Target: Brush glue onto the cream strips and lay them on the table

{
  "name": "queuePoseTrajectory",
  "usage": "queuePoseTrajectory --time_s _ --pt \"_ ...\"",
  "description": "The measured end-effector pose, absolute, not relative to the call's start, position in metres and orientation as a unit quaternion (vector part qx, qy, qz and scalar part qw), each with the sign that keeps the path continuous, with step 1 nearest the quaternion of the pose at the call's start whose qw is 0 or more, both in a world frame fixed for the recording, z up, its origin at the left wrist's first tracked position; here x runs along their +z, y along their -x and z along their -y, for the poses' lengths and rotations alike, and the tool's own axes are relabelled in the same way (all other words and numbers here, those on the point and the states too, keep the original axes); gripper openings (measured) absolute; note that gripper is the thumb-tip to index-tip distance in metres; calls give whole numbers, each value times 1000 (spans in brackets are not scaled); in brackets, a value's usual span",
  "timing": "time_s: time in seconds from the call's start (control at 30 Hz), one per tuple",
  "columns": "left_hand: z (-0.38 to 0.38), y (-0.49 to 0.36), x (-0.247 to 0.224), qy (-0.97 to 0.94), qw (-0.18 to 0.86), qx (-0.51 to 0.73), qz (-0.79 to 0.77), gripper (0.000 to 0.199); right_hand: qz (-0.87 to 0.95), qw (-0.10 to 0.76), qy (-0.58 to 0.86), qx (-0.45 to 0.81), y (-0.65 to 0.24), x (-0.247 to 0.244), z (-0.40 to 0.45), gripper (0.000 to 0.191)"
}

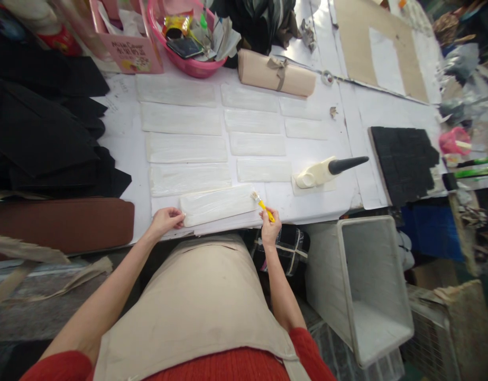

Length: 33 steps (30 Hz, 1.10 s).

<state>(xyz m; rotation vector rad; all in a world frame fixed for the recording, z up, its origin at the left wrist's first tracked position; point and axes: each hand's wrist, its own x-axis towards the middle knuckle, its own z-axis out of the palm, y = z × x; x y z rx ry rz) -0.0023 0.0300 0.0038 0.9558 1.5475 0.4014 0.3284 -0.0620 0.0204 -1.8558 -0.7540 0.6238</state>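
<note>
Near the table's front edge lies a white rectangular strip [218, 205], slightly askew. My left hand [168, 220] pinches its left end between thumb and fingers. My right hand [270, 226] is closed around a small brush [261, 205] with a yellow handle, its pale bristles at the strip's right end. Beyond it, several similar strips [188, 178] lie flat in rows on the white table surface [307, 209]. A cream bottle [315, 173] with a long black nozzle stands to the right of them, on a small pale piece.
Black sheets [37, 132] and a brown panel [61, 225] lie at left. A pink basket [188, 62], a pink box [128, 52] and a beige roll [275, 74] stand behind the strips. Right are a black stack [404, 159] and, below the table, a grey bin [331, 270].
</note>
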Motion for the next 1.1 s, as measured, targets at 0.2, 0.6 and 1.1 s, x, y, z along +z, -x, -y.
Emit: queuePoseTrajectory --time_s 0.2,0.6,1.1 --pt "-29 3 3 -406 604 183 -661 36 443 409 743 290 -282 32 92 23" --pt "-30 5 3 -400 620 182 -650 35 495 423 604 460 -207 46 63 21" --pt "-29 7 2 -404 623 191 -643 21 381 420 592 573 -202 26 74 29"
